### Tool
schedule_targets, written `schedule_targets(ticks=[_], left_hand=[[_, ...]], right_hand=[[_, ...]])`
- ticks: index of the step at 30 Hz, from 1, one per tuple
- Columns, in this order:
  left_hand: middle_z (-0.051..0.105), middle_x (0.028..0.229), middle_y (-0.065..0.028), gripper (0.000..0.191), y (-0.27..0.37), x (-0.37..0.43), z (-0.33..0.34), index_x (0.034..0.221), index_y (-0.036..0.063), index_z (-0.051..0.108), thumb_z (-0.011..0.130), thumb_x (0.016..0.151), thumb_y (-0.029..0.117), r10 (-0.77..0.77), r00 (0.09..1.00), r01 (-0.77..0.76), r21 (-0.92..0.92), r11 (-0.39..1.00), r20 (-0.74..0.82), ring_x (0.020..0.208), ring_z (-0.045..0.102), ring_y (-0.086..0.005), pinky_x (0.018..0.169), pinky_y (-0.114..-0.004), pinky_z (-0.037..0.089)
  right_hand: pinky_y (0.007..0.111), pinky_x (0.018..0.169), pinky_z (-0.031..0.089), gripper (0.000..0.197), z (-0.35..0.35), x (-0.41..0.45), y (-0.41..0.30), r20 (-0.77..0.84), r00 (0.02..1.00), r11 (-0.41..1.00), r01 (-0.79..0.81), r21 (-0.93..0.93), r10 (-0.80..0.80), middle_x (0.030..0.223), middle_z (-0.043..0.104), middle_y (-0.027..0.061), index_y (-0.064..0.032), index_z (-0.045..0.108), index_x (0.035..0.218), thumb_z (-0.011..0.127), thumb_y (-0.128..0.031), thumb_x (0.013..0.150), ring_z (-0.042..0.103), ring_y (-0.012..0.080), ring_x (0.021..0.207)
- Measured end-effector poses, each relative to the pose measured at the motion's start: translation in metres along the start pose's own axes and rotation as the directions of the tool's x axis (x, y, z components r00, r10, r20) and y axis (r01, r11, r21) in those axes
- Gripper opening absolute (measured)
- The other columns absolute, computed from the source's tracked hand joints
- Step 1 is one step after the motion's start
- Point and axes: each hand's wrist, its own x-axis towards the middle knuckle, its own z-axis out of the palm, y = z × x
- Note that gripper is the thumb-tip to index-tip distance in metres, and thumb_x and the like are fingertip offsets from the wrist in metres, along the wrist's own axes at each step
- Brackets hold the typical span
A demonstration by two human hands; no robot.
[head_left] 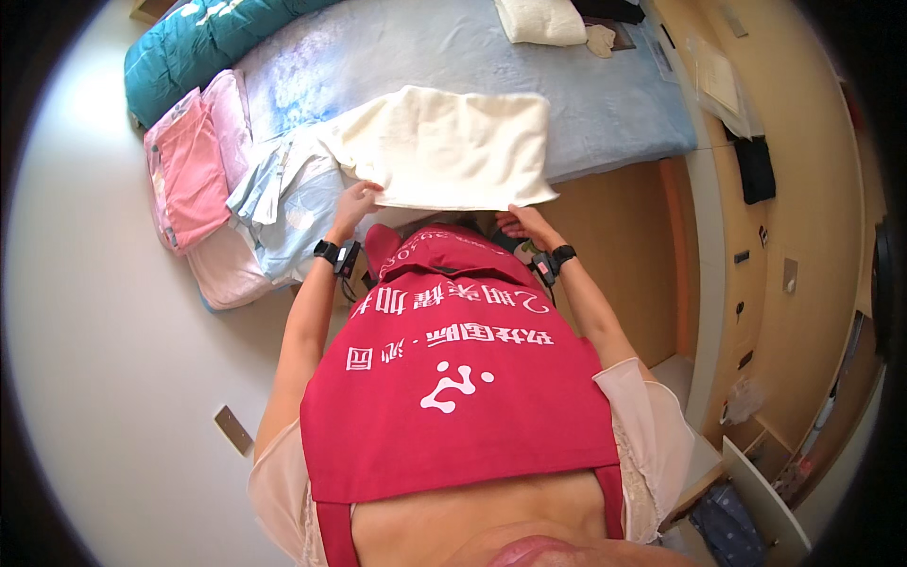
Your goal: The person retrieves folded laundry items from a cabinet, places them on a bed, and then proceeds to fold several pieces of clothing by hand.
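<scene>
A cream cloth [460, 145], apparently a garment, lies spread across the near side of the bed [609, 106]. Its front edge overhangs towards me, between my two hands. My left hand [356, 205] pinches the near left part of that edge between thumb and fingers. At the near right, the fingers of my right hand [526, 224] grip the same edge, just short of its corner. Light blue clothing [297, 198] lies next to the cloth on the left, under its narrower end. Each wrist wears a black strap with a small device.
Folded pink fabric [188, 177] and a teal quilt [205, 53] occupy the bed's left end. A folded white cloth [542, 21] lies at the back. Along the right runs a wooden cabinet [786, 227] with small items; an open compartment [730, 524] holds dark fabric.
</scene>
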Motion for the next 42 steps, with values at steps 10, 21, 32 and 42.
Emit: schedule_targets(ticks=[10, 21, 32, 42], left_hand=[[0.059, 0.124, -0.0092, 0.041, -0.035, 0.007, 0.008, 0.134, 0.0077, 0.054, 0.043, 0.095, 0.0, -0.136, 0.984, 0.095, -0.305, 0.948, -0.118, 0.102, 0.063, -0.0187, 0.09, -0.034, 0.053], [0.057, 0.131, -0.0089, 0.059, -0.019, -0.014, 0.044, 0.154, 0.0229, 0.03, 0.038, 0.1, 0.001, -0.066, 0.929, -0.161, -0.556, 0.815, -0.365, 0.11, 0.061, -0.0207, 0.093, -0.04, 0.051], [0.064, 0.115, -0.0063, 0.025, -0.045, -0.012, 0.028, 0.123, 0.0073, 0.055, 0.047, 0.104, 0.021, -0.241, 0.897, -0.147, -0.763, 0.629, -0.371, 0.101, 0.061, -0.0189, 0.091, -0.04, 0.05], [0.066, 0.118, -0.0126, 0.031, 0.193, 0.04, -0.068, 0.122, -0.0022, 0.058, 0.045, 0.106, 0.021, 0.21, 0.855, -0.509, -0.685, 0.522, -0.474, 0.108, 0.063, -0.0233, 0.097, -0.039, 0.05]], right_hand=[[0.035, 0.081, 0.054, 0.028, -0.03, 0.098, -0.086, -0.191, 0.752, 0.682, 0.422, -0.597, -0.632, 0.097, 0.074, 0.0154, -0.0023, 0.072, 0.106, 0.062, -0.023, 0.091, 0.071, 0.0282, 0.09], [0.045, 0.11, 0.039, 0.053, 0.038, 0.254, -0.252, 0.061, 0.47, 0.287, 0.63, -0.721, -0.88, 0.137, 0.054, 0.0275, 0.0009, 0.049, 0.138, 0.058, -0.015, 0.088, 0.051, 0.0405, 0.127], [0.034, 0.091, 0.05, 0.047, 0.022, 0.213, -0.261, 0.255, 0.882, 0.792, 0.47, -0.39, -0.397, 0.116, 0.068, 0.0113, -0.0002, 0.062, 0.128, 0.065, -0.034, 0.095, 0.064, 0.0205, 0.102], [0.031, 0.098, 0.046, 0.036, -0.056, 0.056, -0.418, 0.173, 0.567, 0.592, 0.78, 0.2, -0.805, 0.123, 0.063, 0.0037, -0.0034, 0.062, 0.125, 0.059, -0.029, 0.1, 0.055, 0.0158, 0.118]])
